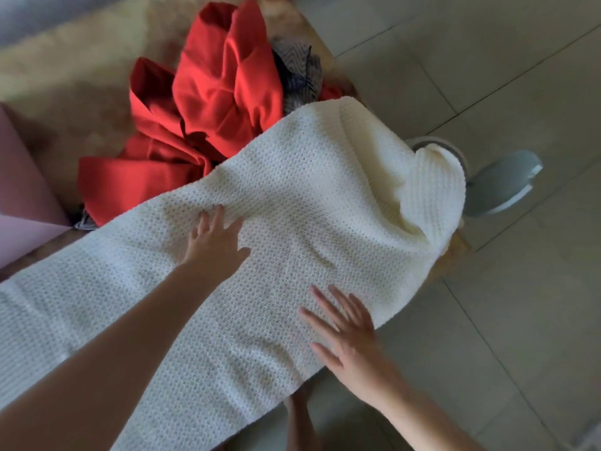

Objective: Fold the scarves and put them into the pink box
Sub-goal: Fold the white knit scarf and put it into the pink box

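A long white knitted scarf [292,196] lies spread across the table, its far end bunched and hanging over the right edge. My left hand [214,242] rests flat on the scarf's middle, fingers apart. My right hand [344,330] lies flat near the scarf's right edge, fingers spread too. Behind the white scarf sits a crumpled red scarf [208,102], with a grey patterned scarf [297,73] partly hidden beside it. The pink box [19,190] shows at the left edge, partly cut off.
The beige tabletop [81,70] runs under the scarves. To the right is a tiled floor [487,304], where a pale grey-blue round object [500,183] stands beside the table corner. A foot shows below the table's near edge.
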Demonstrator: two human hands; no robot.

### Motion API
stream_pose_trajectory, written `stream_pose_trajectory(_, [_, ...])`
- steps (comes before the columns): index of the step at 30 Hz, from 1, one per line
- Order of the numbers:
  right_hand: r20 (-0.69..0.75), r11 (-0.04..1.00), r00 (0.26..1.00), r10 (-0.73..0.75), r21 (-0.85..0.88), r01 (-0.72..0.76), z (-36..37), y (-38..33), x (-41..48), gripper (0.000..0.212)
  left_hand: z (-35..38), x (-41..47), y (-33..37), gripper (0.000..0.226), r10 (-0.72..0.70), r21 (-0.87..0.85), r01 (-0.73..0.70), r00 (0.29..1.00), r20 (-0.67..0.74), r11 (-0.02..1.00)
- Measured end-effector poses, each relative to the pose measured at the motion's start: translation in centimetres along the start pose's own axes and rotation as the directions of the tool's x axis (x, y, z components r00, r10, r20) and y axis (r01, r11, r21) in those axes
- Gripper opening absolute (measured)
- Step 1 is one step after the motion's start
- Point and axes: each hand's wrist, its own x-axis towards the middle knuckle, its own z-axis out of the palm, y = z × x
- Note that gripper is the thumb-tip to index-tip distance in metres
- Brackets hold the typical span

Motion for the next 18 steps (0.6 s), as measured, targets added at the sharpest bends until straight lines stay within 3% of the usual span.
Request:
stream_pose_trajectory(2, [-0.257, 0.976, 0.943, 0.213, 0.102, -0.193, -4.3, 2.5, 3.4, 0.051, -2.1, 0.2, 2.5, 0.048, -0.025, -0.179, -0.001, 0.990, -0.141, 0.984])
stream_pose_trajectory(5, [-0.499, 0.831, 0.675, 0.544, 0.207, -0.517, -11.1, 7.8, 7.7, 0.068, -4.5, 0.5, 6.5, 0.039, 0.023, -0.366, -0.126, 0.961, -0.274, 0.922])
stream_pose_trajectory(8, [-0.411, 0.622, 0.472, 0.779, 0.416, -0.664, -15.0, 12.8, 10.7, 0.108, -6.3, 0.3, 10.2, 0.035, 0.036, -0.580, -0.173, 0.970, -0.239, 0.796])
stream_pose_trajectory(10, [-0.220, 0.448, 0.401, 0.889, 0.593, -0.669, -15.2, 15.0, 12.0, 0.103, -6.8, -0.1, 12.0, 0.034, 0.046, -0.660, -0.177, 0.977, -0.210, 0.730])
stream_pose_trajectory(11, [-0.140, 0.388, 0.401, 0.905, 0.657, -0.646, -14.9, 15.3, 12.4, 0.082, -6.8, -0.3, 12.7, 0.033, 0.058, -0.680, -0.187, 0.976, -0.208, 0.709])
stream_pose_trajectory(12, [-0.134, 0.402, 0.433, 0.891, 0.675, -0.618, -14.4, 14.8, 12.5, 0.056, -6.8, -0.5, 13.2, 0.033, 0.068, -0.705, -0.199, 0.976, -0.209, 0.681])
stream_pose_trajectory(14, [-0.266, 0.560, 0.524, 0.809, 0.621, -0.549, -13.0, 12.5, 11.9, 0.017, -6.6, -1.0, 13.8, 0.033, 0.068, -0.765, -0.206, 0.976, -0.209, 0.611])
stream_pose_trajectory(16, [-0.375, 0.713, 0.646, 0.665, 0.577, -0.399, -11.8, 8.1, 10.3, 0.014, -6.1, -1.4, 13.9, 0.036, 0.039, -0.848, -0.171, 0.984, -0.176, 0.502])
stream_pose_trajectory(18, [-0.397, 0.793, 0.754, 0.524, 0.551, -0.261, -9.8, 3.5, 8.3, 0.006, -5.6, -1.9, 13.7, 0.048, 0.004, -0.924, -0.092, 0.995, -0.097, 0.372])
